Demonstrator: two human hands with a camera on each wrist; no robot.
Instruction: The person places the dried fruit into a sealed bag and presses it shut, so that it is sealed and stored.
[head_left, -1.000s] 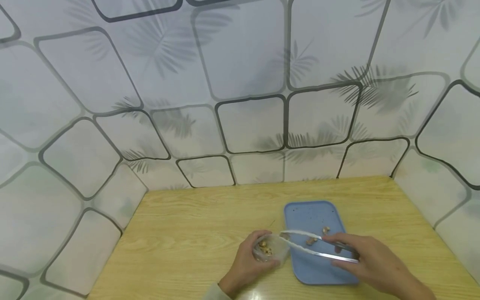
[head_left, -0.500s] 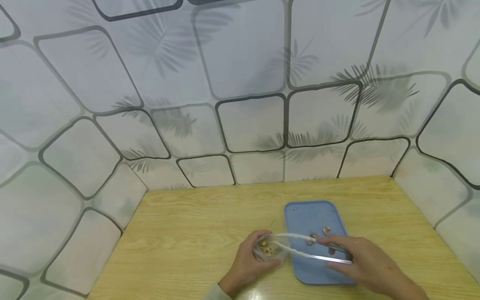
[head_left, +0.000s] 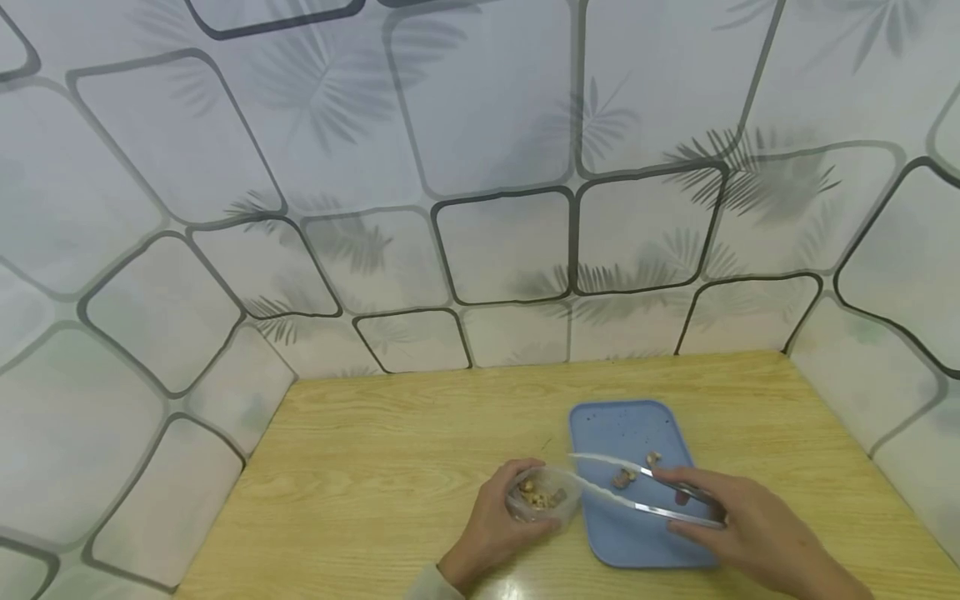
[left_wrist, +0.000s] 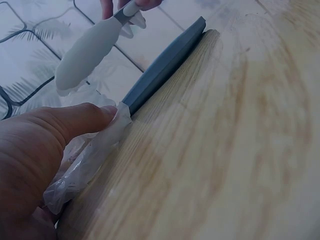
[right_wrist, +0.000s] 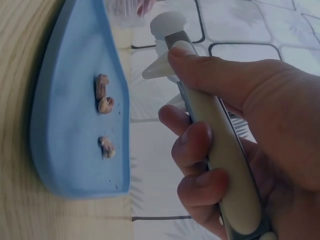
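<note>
A: What does the left hand (head_left: 491, 525) have?

B: A clear plastic bag (head_left: 564, 506). The thumb and fingers grip its sides.

A: And where's the bag?

B: On the desk (head_left: 375, 467), just beside the left edge of a blue tray (head_left: 645, 542). I can't tell whether the two touch. There are small yellow-brown bits (head_left: 536, 497) in it.

A: How about the right hand (head_left: 757, 529)?

B: It's holding a pair of tongs (head_left: 667, 512), fingers curled round the handle, thumb up near the white ends. The tongs' arms are spread apart over the tray, reaching left. The nearer tip is at the bag's rim; I can't say if it's touching.

A: Anything on the tray?

B: Two brownish pieces (right_wrist: 104, 93) lie against each other, with another piece (right_wrist: 106, 147) a little apart. Dark specks are scattered towards the far end.

A: And behind the desk?

B: A pale wall (head_left: 510, 250) with rounded grey outlines and leaf shapes.
</note>
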